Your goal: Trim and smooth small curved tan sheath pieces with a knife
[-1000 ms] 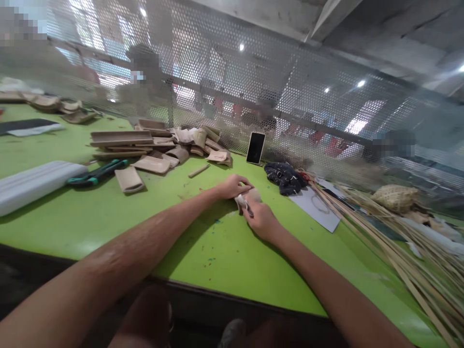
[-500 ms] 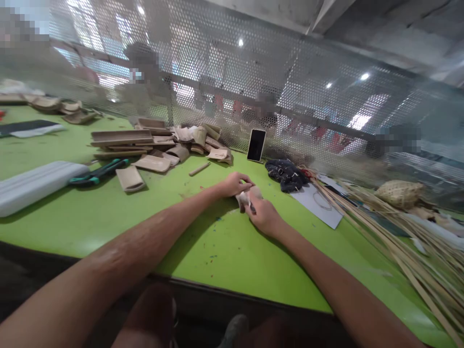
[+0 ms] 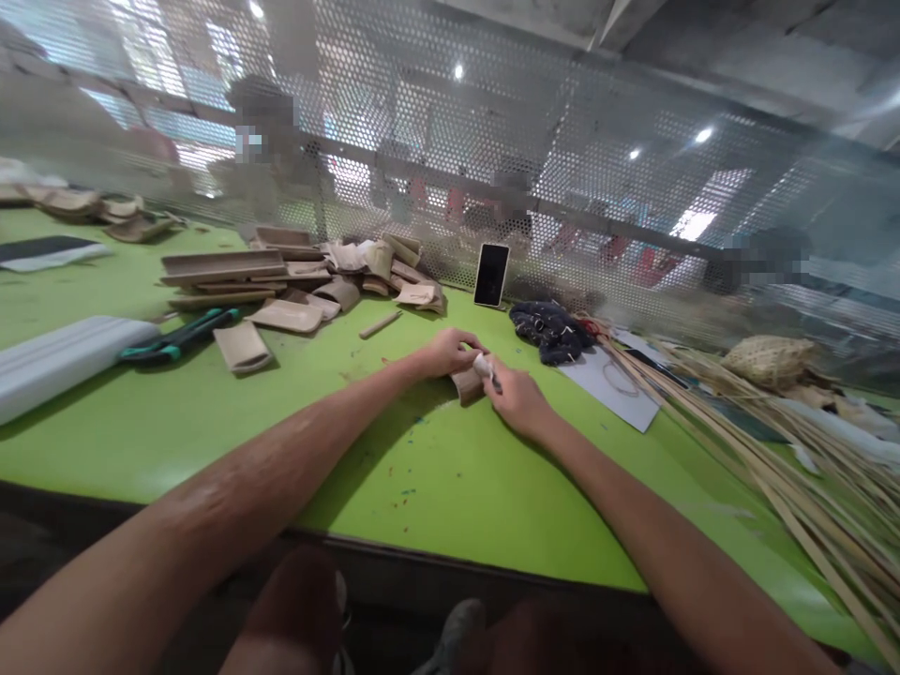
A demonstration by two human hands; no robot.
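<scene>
Curved piece (image 3: 468, 387) matt wood; tabletop (image 3: 485, 506) glossy, smooth; screen (image 3: 436, 122) perforated metal.

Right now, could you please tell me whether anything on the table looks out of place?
Small blue and reddish specks dot the green tabletop beside the left forearm, like stray paint or debris; nothing else stands out.

No text, label, brand, number or sign can be read anywhere. The phone (image 3: 491, 275) standing near the far edge of the table (image 3: 506, 506) shows a dark screen (nothing legible on it). The white sheet (image 3: 622, 392) toward the right edge and the white block (image 3: 70, 356) on the left carry no readable print. The small coloured specks (image 3: 406, 492) toward the near edge form no legible letters or figures.
</scene>
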